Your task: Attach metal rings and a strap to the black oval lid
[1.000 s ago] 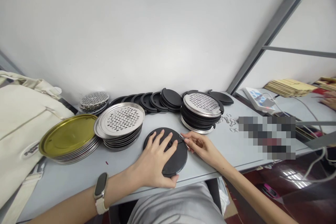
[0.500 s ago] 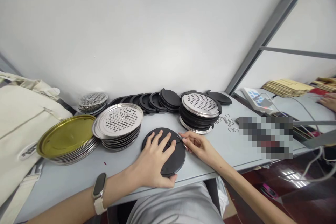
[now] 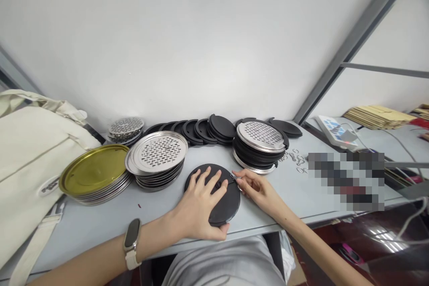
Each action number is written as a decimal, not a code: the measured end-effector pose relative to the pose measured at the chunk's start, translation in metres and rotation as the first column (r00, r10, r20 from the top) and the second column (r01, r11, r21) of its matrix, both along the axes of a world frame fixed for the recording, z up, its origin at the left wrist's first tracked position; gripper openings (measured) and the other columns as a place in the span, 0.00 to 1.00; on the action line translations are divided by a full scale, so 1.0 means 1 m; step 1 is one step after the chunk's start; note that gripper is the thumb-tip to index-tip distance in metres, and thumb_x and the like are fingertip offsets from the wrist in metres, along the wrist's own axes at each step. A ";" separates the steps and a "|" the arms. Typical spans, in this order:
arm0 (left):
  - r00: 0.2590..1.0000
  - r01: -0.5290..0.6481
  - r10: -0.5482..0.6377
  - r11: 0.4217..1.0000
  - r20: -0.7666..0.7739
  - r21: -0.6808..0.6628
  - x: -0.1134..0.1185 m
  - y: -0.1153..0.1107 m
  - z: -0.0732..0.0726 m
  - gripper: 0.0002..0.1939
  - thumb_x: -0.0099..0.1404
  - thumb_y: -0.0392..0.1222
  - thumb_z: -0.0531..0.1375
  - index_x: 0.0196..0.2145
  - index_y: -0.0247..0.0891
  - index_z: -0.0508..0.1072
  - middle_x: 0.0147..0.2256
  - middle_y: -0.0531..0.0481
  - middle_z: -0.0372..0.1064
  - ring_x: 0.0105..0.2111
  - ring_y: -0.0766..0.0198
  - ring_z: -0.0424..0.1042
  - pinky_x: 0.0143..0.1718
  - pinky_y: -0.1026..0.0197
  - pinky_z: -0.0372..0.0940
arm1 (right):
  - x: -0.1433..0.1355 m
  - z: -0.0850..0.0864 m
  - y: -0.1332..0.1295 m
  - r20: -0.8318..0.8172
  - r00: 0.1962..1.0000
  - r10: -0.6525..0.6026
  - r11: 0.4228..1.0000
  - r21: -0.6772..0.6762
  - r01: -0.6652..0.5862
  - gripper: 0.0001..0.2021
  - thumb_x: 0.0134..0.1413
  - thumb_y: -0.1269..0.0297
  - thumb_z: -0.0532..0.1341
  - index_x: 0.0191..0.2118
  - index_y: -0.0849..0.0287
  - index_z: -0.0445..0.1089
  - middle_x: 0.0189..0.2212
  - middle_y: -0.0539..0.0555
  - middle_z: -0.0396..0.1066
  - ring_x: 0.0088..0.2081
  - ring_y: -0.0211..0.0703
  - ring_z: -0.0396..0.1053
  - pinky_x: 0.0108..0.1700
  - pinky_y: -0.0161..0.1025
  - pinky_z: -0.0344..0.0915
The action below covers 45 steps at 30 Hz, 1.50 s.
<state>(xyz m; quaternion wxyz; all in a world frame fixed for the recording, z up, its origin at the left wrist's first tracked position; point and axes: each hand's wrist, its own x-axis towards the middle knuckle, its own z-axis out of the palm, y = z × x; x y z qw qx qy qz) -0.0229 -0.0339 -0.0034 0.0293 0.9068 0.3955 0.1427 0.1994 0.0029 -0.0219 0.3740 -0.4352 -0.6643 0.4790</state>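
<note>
A round black disc (image 3: 229, 208) lies flat on the table in front of me. My left hand (image 3: 204, 203) rests on top of it with fingers spread, its thumb at the near edge. At the disc's upper right edge, my right hand (image 3: 256, 187) pinches a small metal clasp (image 3: 232, 176); its finer shape is partly covered by the fingers. Just behind stands a stack of black rings topped by a perforated metal disc (image 3: 259, 135). To the left sits another stack with a perforated metal plate (image 3: 161, 152) on top.
Gold-coloured lids (image 3: 97, 170) are piled at the left beside a cream bag (image 3: 36, 143). Black discs (image 3: 221, 127) line the wall. Loose metal rings and clasps (image 3: 300, 161) lie on the right. Beyond the metal frame (image 3: 355, 49) are yellowish envelopes (image 3: 378, 117).
The view has shifted slightly, so everything appears a little further right. Both hands keep nearly the same place on the black disc and the clasp.
</note>
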 end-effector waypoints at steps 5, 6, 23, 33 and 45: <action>1.000 -0.005 0.005 1.000 0.006 -0.010 0.000 -0.001 0.001 0.46 0.52 0.59 0.59 0.63 0.37 0.54 0.65 0.38 0.46 0.63 0.35 0.44 0.60 0.34 0.40 | -0.003 0.000 -0.002 -0.009 1.000 -0.022 1.000 -0.008 0.022 0.18 0.57 0.47 0.58 0.41 0.59 0.68 0.20 0.45 0.57 0.23 0.36 0.55 0.25 0.33 0.54; 1.000 -0.003 0.003 1.000 0.004 -0.011 0.000 -0.001 0.001 0.46 0.52 0.59 0.59 0.63 0.37 0.54 0.65 0.38 0.46 0.63 0.35 0.43 0.60 0.34 0.40 | -0.003 -0.001 -0.002 -0.013 1.000 -0.029 1.000 -0.008 0.029 0.18 0.57 0.47 0.58 0.40 0.59 0.68 0.20 0.45 0.56 0.23 0.36 0.54 0.25 0.33 0.54; 1.000 -0.004 0.004 1.000 -0.011 -0.006 -0.002 -0.003 0.000 0.45 0.56 0.61 0.57 0.65 0.36 0.51 0.66 0.39 0.41 0.65 0.38 0.39 0.62 0.37 0.38 | -0.001 -0.005 0.001 -0.046 0.999 -0.027 1.000 0.007 0.027 0.15 0.60 0.51 0.57 0.44 0.57 0.67 0.22 0.47 0.60 0.25 0.38 0.60 0.29 0.35 0.59; 0.999 0.012 -0.012 1.000 -0.041 -0.008 -0.003 -0.001 0.001 0.46 0.55 0.57 0.59 0.65 0.36 0.50 0.66 0.39 0.41 0.65 0.37 0.38 0.62 0.36 0.40 | -0.002 0.001 0.000 -0.053 0.997 -0.065 0.998 0.010 0.065 0.16 0.57 0.49 0.60 0.33 0.59 0.65 0.22 0.47 0.60 0.25 0.36 0.58 0.28 0.34 0.57; 0.999 0.019 -0.019 1.000 -0.042 0.000 -0.003 -0.001 0.002 0.45 0.56 0.59 0.58 0.65 0.35 0.50 0.66 0.39 0.41 0.65 0.37 0.39 0.62 0.37 0.40 | 0.002 -0.003 0.000 -0.074 0.997 -0.010 0.996 0.087 0.017 0.12 0.62 0.55 0.55 0.32 0.57 0.61 0.26 0.48 0.60 0.29 0.39 0.60 0.33 0.35 0.59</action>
